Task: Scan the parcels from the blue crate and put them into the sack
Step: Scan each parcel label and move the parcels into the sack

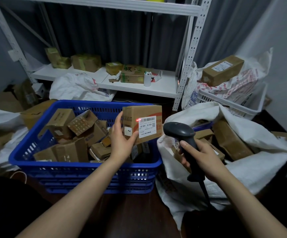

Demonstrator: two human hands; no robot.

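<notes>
My left hand grips a brown cardboard parcel above the right side of the blue crate, its white barcode label facing me. A red scanner dot glows at the label's left edge. My right hand holds a black barcode scanner by its handle, head aimed at the parcel, cable trailing down. Several brown parcels lie jumbled in the crate. The open white sack lies to the right of the crate with several parcels inside.
A white metal shelf behind the crate carries boxes and a white cup. A white basket with a printed sack and a long box stands back right. More sacks and boxes lie on the left floor.
</notes>
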